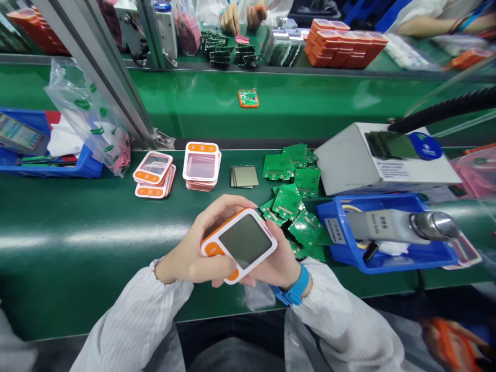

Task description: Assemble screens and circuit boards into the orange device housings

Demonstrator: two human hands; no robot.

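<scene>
In the middle of the frame I hold a rounded white-and-orange plastic handheld device with a dark grey screen (245, 240), tilted, its screen facing up. My left hand (186, 253) wraps the device's left side, fingers arched over its upper edge and thumb pressed across the orange strip at its lower left; my right hand (284, 256) closes around the right edge, thumb against the rim and some fingertips showing below the device. How the fingers hidden behind it are set, I cannot tell. A bright blue wrist strap (296, 289) circles my right wrist. Just right of my right hand lies a loose heap of square green circuit boards (308, 227), some overlapping, on the dark green tabletop (89, 217). Above my hands sits a small stack of flat greyish rectangular panels (246, 176); left of it stands a neat stack of white-and-orange windowed plastic frames (200, 166), with a second, skewed pile of similar frames (154, 170) farther left. At the right of the frame, a blue plastic bin (391, 264) holds a grey bottle with a shiny metal cap (399, 226).
</scene>
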